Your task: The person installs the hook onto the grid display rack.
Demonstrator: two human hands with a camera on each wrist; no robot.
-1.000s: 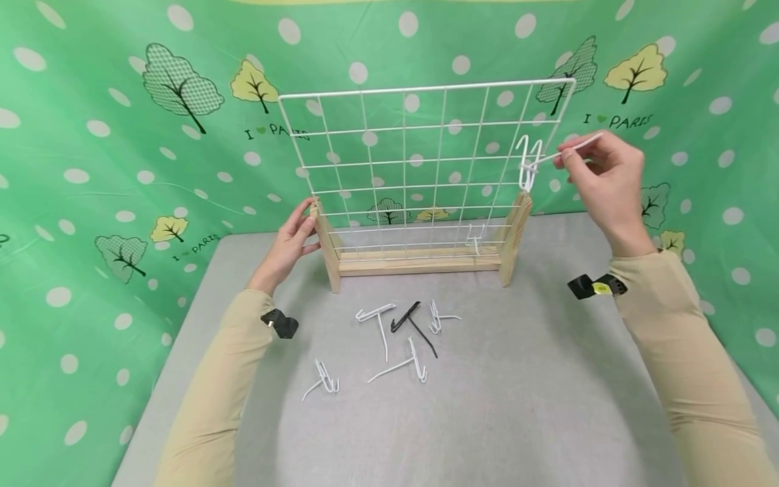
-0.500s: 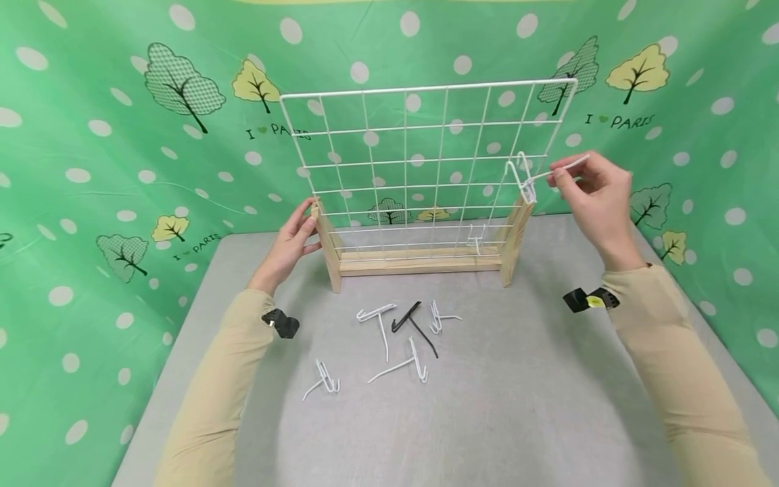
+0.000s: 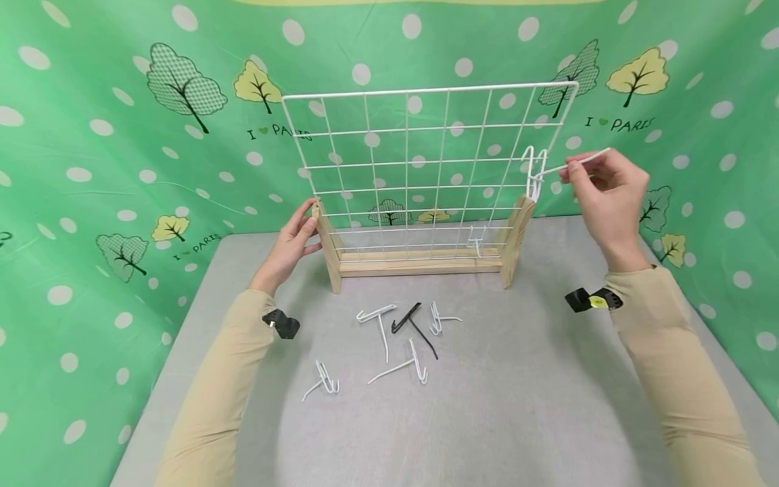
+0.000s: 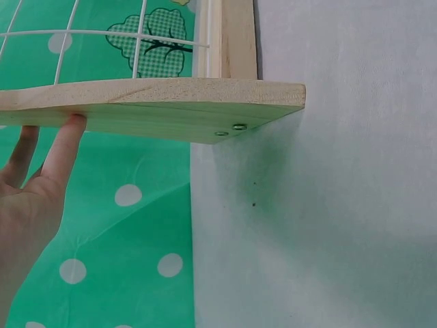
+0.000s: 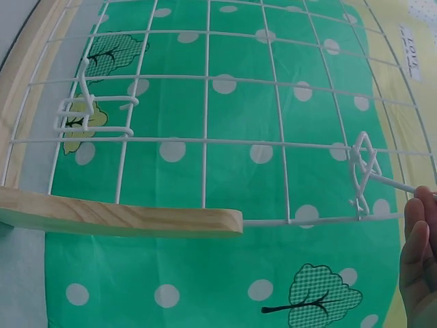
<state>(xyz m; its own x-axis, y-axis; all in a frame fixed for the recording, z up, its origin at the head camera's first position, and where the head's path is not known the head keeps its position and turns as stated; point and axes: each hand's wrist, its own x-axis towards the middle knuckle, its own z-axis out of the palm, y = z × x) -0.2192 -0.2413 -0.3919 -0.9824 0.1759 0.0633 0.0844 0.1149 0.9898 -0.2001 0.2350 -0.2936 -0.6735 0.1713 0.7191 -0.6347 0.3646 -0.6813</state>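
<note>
My left hand steadies the left upright of the wooden stand, its thumb and fingers against the upper end. The stand bears an upright white wire grid. Off the grid's right edge, my right hand pinches the rod of a white display hook between thumb and fingertips. Its bent prongs overlap the grid near the right upright's top; whether they touch the wires, I cannot tell. Another white hook hangs low on the grid, at the right. In the left wrist view, fingers touch the upright's outer face.
On the grey table before the stand lie several white hooks and a black hook. A green patterned cloth hangs behind and at both sides.
The right hand dipped left and down with its hook, tilting it, then came back right with the prongs more upright. The left hand and the stand stay put.
</note>
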